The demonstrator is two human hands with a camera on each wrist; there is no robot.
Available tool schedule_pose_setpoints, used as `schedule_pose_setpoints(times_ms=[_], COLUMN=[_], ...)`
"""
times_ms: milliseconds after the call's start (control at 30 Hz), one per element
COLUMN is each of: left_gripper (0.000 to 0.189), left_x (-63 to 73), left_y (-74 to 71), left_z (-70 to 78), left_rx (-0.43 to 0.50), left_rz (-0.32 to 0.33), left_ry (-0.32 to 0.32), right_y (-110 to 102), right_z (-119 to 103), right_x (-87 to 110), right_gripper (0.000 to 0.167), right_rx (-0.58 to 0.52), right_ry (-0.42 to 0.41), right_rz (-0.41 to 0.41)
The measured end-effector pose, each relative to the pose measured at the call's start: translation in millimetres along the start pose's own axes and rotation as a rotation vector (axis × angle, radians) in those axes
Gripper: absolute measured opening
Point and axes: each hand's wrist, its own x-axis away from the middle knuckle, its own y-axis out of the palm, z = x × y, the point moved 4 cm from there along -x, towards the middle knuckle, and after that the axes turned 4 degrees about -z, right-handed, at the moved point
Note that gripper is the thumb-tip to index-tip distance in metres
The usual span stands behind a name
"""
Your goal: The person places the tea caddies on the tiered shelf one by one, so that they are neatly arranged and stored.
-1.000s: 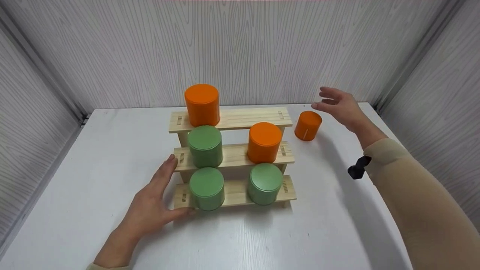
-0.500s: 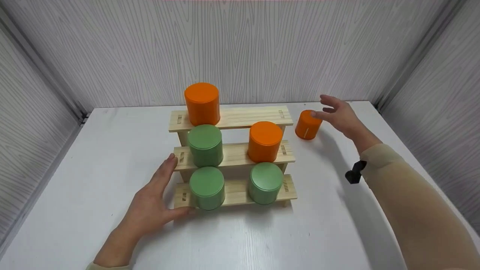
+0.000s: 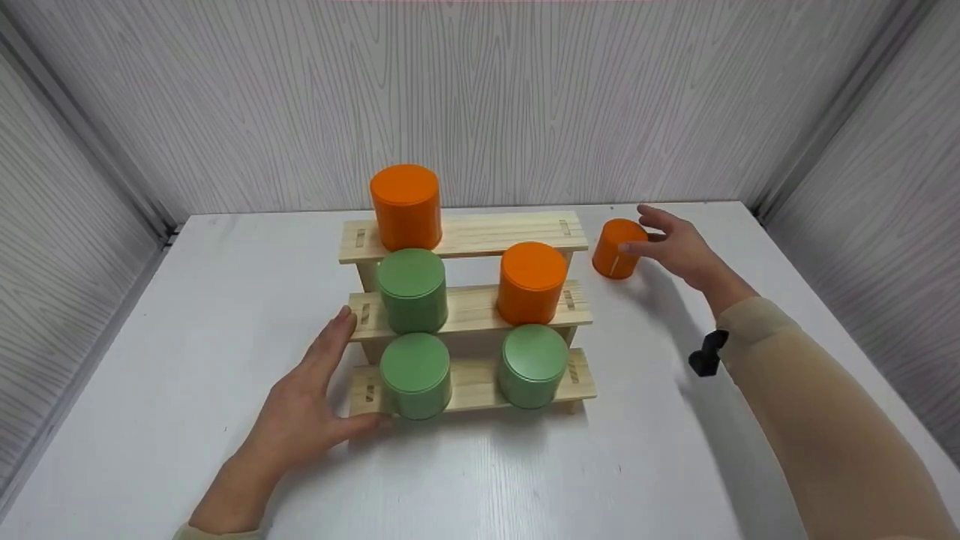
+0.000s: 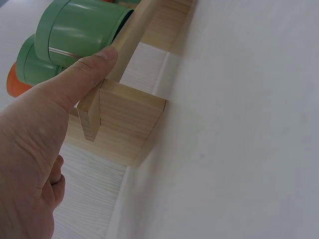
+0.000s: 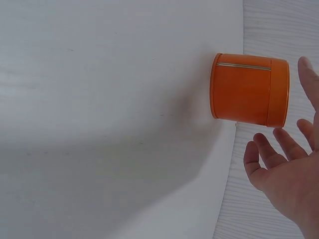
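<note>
A three-step wooden shelf (image 3: 480, 300) bears orange and green tins. My left hand (image 3: 300, 416) rests against its left side; the thumb lies on the front edge of the bottom board, and the index finger touches the middle board's end. In the left wrist view the thumb is pressed to the wood beside a green tin (image 4: 87, 27). To the right of the shelf an orange tin (image 3: 619, 255) stands upright on the table. My right hand (image 3: 679, 247) is beside it, fingers spread around its far side and thumb in front. In the right wrist view, gaps show between fingers and tin (image 5: 249, 89).
An orange tin (image 3: 406, 210) stands on the top board's left. The middle board carries a green tin (image 3: 412, 292) and an orange tin (image 3: 532, 285). Two green tins, left (image 3: 415, 375) and right (image 3: 533, 367), are on the bottom board. Wood-patterned panels (image 3: 480, 105) enclose the white table (image 3: 480, 480).
My right hand has come down toward the loose orange tin, its thumb now in front of the tin's side. My left hand and the shelf have stayed in place.
</note>
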Motion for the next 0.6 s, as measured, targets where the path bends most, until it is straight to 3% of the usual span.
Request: schedule_pose_setpoints(times_ms=[600], left_gripper=[0.134], left_x=[0.4], left_y=[0.8], left_z=[-0.3], left_rx=[-0.007], left_rz=[0.008], left_ry=[-0.001], right_y=[11.3], right_z=[5.6], right_x=[-3.3], right_gripper=[0.094], right_rx=[0.0], right_ry=[0.01], right_rz=[0.013])
